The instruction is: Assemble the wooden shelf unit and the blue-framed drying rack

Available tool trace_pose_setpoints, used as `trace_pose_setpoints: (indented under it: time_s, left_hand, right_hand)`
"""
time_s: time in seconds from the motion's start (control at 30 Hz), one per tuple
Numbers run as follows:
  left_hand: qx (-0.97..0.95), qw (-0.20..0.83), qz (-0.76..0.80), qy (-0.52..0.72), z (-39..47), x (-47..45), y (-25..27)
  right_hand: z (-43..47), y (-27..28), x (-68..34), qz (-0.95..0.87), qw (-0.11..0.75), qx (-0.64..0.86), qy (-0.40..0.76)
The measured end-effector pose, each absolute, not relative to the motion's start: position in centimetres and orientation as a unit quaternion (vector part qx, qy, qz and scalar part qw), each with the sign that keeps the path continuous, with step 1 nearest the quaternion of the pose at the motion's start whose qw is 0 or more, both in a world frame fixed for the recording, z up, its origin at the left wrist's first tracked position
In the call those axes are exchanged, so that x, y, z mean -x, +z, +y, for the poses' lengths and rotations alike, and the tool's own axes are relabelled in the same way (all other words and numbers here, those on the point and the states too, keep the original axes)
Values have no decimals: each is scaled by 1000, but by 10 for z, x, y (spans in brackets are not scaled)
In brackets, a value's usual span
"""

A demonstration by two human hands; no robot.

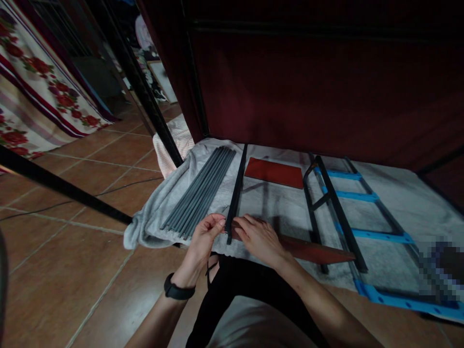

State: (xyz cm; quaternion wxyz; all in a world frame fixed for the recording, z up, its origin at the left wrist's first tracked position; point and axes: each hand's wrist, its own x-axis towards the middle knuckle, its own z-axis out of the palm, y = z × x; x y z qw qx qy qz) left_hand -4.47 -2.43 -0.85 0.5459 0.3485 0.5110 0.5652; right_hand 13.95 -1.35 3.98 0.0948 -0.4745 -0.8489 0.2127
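Note:
My left hand [208, 233] is closed in a pinch at the near end of a black metal bar [239, 186]; what lies between its fingertips is too small to make out. On the other side of that bar, my right hand [259, 238] has its fingers bent over the end of a long reddish-brown board [315, 251], gripping it against the bar. The board runs right beneath a black frame with a slanted brace [328, 205]. A small screw-like piece [225, 208] lies just beyond my left fingertips. Farther back lies a flat orange-red panel [273, 172].
Several grey rods [203, 191] lie side by side on the grey blanket [155, 212]. To the right is a ladder-like frame with blue crosspieces [380, 234]. A dark red cloth wall [308, 92] stands behind; black poles [145, 92] and a floor cable [119, 187] are left.

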Motion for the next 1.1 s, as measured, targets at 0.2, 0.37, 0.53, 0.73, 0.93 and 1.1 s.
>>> trace_pose_setpoints:
  time_s: [0.2,0.37,0.53,0.73,0.93,1.1]
  left_hand:
    - [-330,585,500,546,-23,45,-4]
    - [-401,522,510,554,-19,44,-6]
    - [-421,503,490,574,-21,44,-6]
    - [-426,509,508,549,-19,47,-10]
    - [-489,446,483,572,-23,48,-12]
    - [-477,475,508,538,-20,48,-18]
  right_hand:
    - [-13,42,-140,-848,86,476,217]
    - [-17,39,-141,-854,80,487,165]
    - [-20,36,-145,-850,69,498,158]
    - [-18,35,-146,-848,78,495,173]
    - [-17,35,-147,-849,74,494,172]
    - [-17,33,-147,-852,79,489,169]
